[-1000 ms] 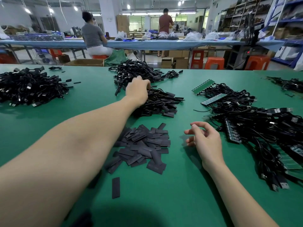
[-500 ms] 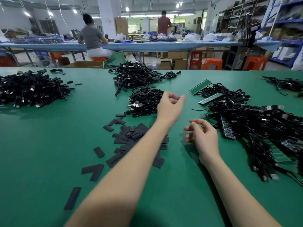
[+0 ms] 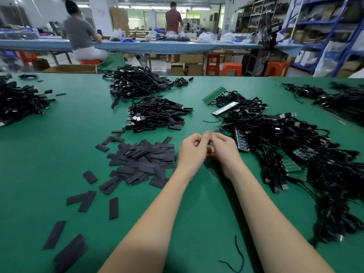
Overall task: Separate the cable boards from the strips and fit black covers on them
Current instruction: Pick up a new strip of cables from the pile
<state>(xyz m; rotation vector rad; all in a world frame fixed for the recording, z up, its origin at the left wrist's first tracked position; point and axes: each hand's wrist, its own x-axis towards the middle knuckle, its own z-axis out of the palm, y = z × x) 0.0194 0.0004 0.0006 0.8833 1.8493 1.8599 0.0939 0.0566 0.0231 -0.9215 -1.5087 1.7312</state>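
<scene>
Left hand (image 3: 192, 152) drawn back from cable heap, now touching right hand (image 3: 222, 149) just right of black covers (image 3: 143, 160). Both loosely curled; contents, if any, indiscernible.

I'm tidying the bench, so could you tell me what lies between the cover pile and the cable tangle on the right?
In the head view, both hands, left hand and right hand, meet between the cover pile and cable tangle.

A: We log both forearms bare, reaching forward and converging at the middle.
B: We note the left hand (image 3: 192, 152) and right hand (image 3: 222, 149) meeting, fingers curled, fingertips touching each other. Whether anything sits between them, we cannot tell.
</scene>
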